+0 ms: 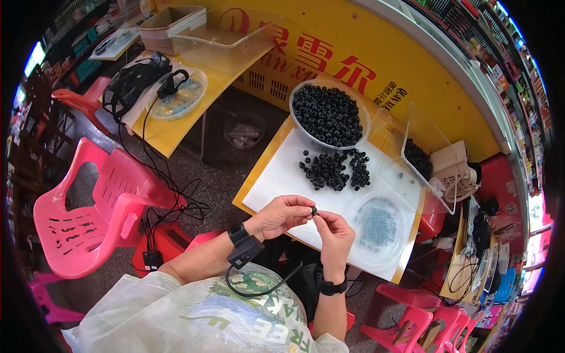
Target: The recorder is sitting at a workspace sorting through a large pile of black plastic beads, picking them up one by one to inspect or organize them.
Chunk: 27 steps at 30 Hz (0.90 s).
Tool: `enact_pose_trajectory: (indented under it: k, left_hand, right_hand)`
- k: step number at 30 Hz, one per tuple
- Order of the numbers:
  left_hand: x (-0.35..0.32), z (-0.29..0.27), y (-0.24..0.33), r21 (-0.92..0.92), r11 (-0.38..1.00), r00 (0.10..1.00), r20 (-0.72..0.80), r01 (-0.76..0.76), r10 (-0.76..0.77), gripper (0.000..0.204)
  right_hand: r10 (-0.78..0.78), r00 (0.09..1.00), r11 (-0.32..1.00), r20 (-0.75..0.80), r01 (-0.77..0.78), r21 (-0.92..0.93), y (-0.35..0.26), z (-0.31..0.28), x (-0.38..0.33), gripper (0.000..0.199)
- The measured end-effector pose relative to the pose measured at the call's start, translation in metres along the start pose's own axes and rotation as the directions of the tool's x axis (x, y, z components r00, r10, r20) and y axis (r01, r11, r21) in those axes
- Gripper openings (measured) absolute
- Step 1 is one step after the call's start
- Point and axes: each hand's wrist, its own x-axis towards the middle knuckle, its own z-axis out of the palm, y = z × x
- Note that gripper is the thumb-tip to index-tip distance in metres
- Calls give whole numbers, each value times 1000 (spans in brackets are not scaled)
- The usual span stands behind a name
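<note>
My left hand and my right hand meet over the near edge of the white-topped table. Between their fingertips they pinch a small black bead-like piece; whether a second tiny part is in the right fingers is too small to tell. Beyond the hands lies a loose pile of black bead-like pieces, partly split in two. Behind it a round clear tub is filled with more of them. To the right of my right hand sits a shallow clear dish with many tiny pale-blue pieces.
A clear rectangular bin with black pieces stands at the table's right. Farther left, a yellow table bears a black bag and another clear dish. Cables hang beside a pink chair. A yellow panel rises behind.
</note>
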Motion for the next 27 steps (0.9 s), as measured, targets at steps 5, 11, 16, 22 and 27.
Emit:
enact_pose_trajectory:
  k: [5, 11, 16, 22, 27]
  left_hand:
    - [-1, 0, 1, 10, 1000, 1000, 4, 3, -3, 21]
    - [-2, -1, 0, 52, 999, 999, 47, -5, 2, 18]
    - [-2, -9, 3, 77, 995, 986, 148, 60, -71, 24]
    - [-10, -14, 3, 49, 978, 953, 219, 202, -208, 44]
    - [-12, -19, -7, 82, 970, 953, 184, 231, -242, 39]
  right_hand:
    - [-59, 995, 996, -74, 55, -67, 6, 6, -4, 14]
    - [-148, 985, 975, -84, 131, -179, 13, 7, -11, 15]
    - [-194, 979, 938, 67, 205, -279, 10, -5, -7, 26]
    - [-171, 929, 925, 329, 267, -272, 7, -14, -7, 31]
    - [-176, 949, 905, 261, 260, -336, 17, -12, -18, 29]
